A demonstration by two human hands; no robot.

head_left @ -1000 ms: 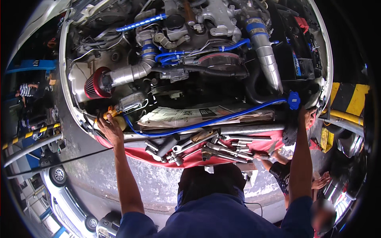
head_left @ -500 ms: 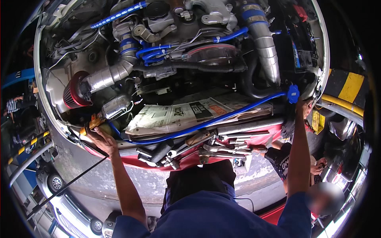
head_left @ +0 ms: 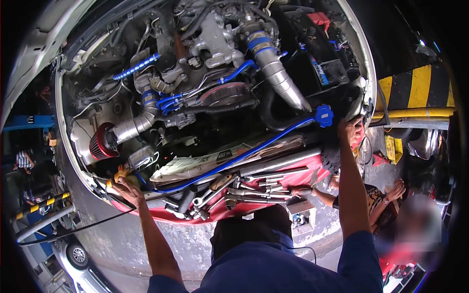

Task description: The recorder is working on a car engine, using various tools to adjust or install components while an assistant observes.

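Note:
At the front left of an open engine bay, my left hand (head_left: pixel 131 193) rests by a yellow fitting (head_left: pixel 122 172), fingers apart. My right hand (head_left: pixel 349 131) is at the front right corner, fingers bent around something I cannot make out beside a red part. A blue hose (head_left: pixel 234 153) runs between both corners, with a blue round piece (head_left: pixel 324 115) above my right hand. Below the hose, folded newspaper (head_left: pixel 181 167) lies along the front. Several wrenches and sockets (head_left: pixel 255 195) rest on a red cover (head_left: pixel 220 217) over the front edge.
A co-worker (head_left: pixel 371 200) at lower right has one hand (head_left: pixel 302 190) near the tools. Another person (head_left: pixel 23 161) is far left. A striped barrier (head_left: pixel 417 85) and yellow rail (head_left: pixel 413 112) stand right; striped poles (head_left: pixel 46 204) and a silver car (head_left: pixel 78 256) are left.
My view has turned, tilting the engine bay in the picture. Both my hands remain at the two front corners. The co-worker's arms and head have shifted at the lower right.

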